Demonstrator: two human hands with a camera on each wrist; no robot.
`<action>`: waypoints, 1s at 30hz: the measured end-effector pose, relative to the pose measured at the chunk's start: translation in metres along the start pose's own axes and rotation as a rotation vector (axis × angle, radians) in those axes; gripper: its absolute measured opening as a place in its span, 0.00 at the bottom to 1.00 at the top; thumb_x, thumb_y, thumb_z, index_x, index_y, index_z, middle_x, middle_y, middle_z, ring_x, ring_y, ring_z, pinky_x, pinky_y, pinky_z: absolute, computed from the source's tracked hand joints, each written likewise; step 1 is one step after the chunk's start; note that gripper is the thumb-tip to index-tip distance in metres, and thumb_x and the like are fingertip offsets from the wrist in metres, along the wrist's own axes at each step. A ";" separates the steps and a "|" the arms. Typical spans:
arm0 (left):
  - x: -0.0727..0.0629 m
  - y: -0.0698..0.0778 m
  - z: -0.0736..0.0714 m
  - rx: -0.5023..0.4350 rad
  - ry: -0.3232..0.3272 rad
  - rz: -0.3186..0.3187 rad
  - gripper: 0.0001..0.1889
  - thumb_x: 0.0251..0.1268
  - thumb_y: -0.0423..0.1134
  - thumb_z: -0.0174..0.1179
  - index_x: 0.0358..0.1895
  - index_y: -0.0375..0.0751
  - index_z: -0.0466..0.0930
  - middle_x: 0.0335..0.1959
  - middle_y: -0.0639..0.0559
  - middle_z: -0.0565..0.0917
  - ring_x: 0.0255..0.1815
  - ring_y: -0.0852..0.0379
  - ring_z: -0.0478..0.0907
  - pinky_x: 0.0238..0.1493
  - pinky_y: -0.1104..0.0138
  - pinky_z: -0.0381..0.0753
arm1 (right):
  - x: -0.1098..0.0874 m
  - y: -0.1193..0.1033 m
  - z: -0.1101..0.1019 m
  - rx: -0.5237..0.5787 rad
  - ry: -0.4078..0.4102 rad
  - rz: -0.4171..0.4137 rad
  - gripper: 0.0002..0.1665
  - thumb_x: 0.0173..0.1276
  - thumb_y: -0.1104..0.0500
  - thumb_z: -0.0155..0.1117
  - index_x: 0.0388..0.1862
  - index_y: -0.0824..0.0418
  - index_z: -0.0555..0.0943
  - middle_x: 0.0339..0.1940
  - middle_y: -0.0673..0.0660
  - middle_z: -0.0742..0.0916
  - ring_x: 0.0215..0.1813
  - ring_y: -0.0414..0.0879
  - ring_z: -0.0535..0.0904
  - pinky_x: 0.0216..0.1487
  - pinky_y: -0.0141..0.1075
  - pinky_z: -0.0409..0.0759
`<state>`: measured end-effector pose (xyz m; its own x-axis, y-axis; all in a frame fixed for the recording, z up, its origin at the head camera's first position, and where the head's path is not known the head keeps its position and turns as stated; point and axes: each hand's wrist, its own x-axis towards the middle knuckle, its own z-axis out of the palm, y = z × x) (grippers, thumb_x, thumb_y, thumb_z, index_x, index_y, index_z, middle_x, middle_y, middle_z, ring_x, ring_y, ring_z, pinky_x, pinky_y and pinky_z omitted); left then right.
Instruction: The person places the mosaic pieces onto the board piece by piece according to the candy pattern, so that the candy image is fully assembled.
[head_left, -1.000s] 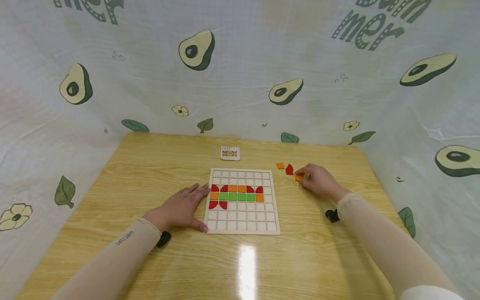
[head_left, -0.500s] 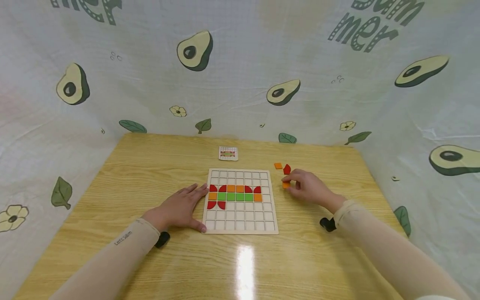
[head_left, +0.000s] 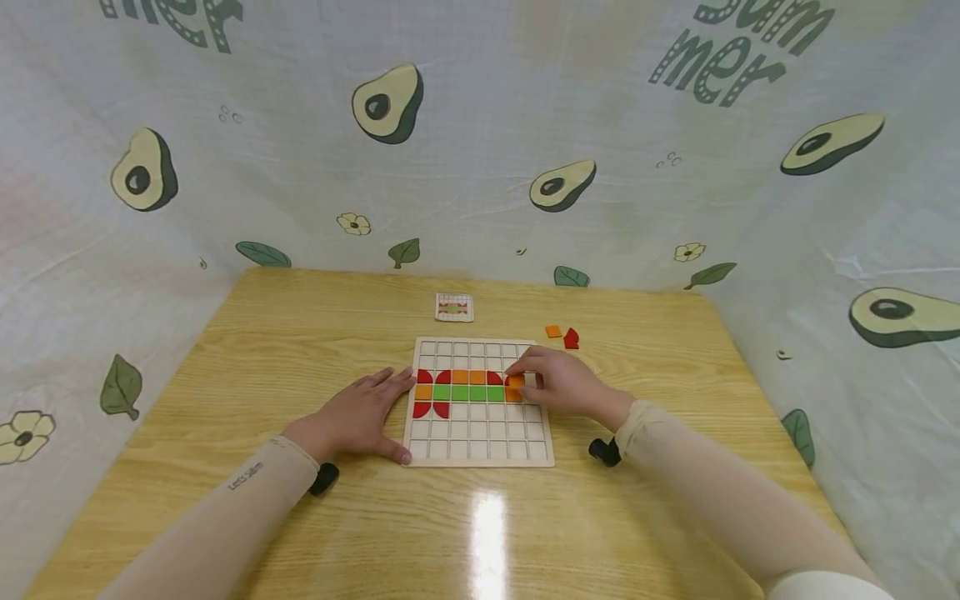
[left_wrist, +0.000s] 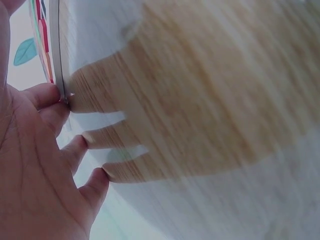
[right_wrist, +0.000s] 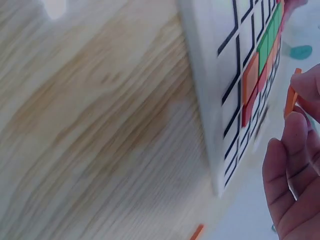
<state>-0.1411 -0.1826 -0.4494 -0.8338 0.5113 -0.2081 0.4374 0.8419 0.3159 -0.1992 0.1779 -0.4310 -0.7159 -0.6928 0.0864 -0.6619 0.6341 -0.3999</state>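
A white square grid board [head_left: 480, 450] lies on the table, with red, orange and green tiles set in some of its cells. My left hand [head_left: 360, 417] rests at the board's left edge, fingers spread, fingertips and thumb touching the rim. Over the right part of the board, my right hand [head_left: 562, 383] pinches an orange square tile [right_wrist: 292, 97] between thumb and finger. In the right wrist view the tile is held above the board's surface. A row of green tiles [head_left: 468, 392] runs across the middle. Two red quarter-circle tiles [head_left: 441, 410] lie below its left end.
Beyond the board's right corner lie a loose orange tile [head_left: 553, 332] and a red piece [head_left: 572, 338]. A small pattern card [head_left: 454, 307] lies behind the board. A cloth with avocado prints [head_left: 450, 192] hangs around the wooden table [head_left: 360, 533].
My right hand has carried the orange tile leftward from beside the loose pieces to over the board's right side. The left hand has stayed at the board's edge.
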 end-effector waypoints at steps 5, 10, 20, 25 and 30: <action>0.000 0.000 0.001 -0.007 -0.002 -0.002 0.66 0.38 0.79 0.66 0.80 0.43 0.54 0.81 0.51 0.51 0.79 0.40 0.46 0.73 0.43 0.52 | 0.014 -0.014 0.010 0.002 -0.015 -0.050 0.17 0.67 0.58 0.68 0.54 0.53 0.87 0.47 0.45 0.83 0.34 0.39 0.74 0.36 0.32 0.76; 0.001 0.000 0.001 -0.003 -0.005 -0.008 0.66 0.38 0.79 0.66 0.80 0.44 0.54 0.81 0.51 0.51 0.79 0.40 0.46 0.73 0.44 0.52 | 0.025 -0.025 0.020 -0.011 -0.023 -0.089 0.16 0.68 0.56 0.68 0.54 0.53 0.86 0.48 0.46 0.83 0.38 0.40 0.75 0.40 0.34 0.77; 0.001 -0.001 0.000 -0.003 -0.001 -0.002 0.66 0.38 0.79 0.66 0.79 0.43 0.55 0.81 0.51 0.52 0.79 0.40 0.46 0.72 0.43 0.53 | 0.039 -0.048 0.036 -0.018 -0.075 -0.054 0.16 0.68 0.53 0.68 0.54 0.51 0.86 0.48 0.45 0.83 0.40 0.40 0.77 0.46 0.35 0.78; 0.001 -0.002 0.001 0.002 -0.002 -0.005 0.66 0.37 0.80 0.65 0.80 0.44 0.55 0.81 0.51 0.51 0.79 0.40 0.46 0.72 0.43 0.54 | 0.041 -0.055 0.046 -0.058 -0.103 -0.052 0.16 0.69 0.52 0.66 0.55 0.48 0.86 0.49 0.44 0.82 0.45 0.39 0.79 0.47 0.35 0.79; 0.001 -0.003 0.001 0.000 -0.001 -0.003 0.66 0.38 0.80 0.65 0.80 0.44 0.55 0.81 0.51 0.52 0.79 0.40 0.47 0.72 0.43 0.54 | 0.041 -0.059 0.052 -0.079 -0.083 -0.082 0.16 0.69 0.53 0.66 0.54 0.48 0.86 0.48 0.45 0.82 0.45 0.38 0.79 0.45 0.35 0.80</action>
<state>-0.1426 -0.1841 -0.4512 -0.8348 0.5088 -0.2101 0.4348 0.8435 0.3153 -0.1784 0.0942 -0.4513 -0.6397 -0.7676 0.0385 -0.7353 0.5966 -0.3216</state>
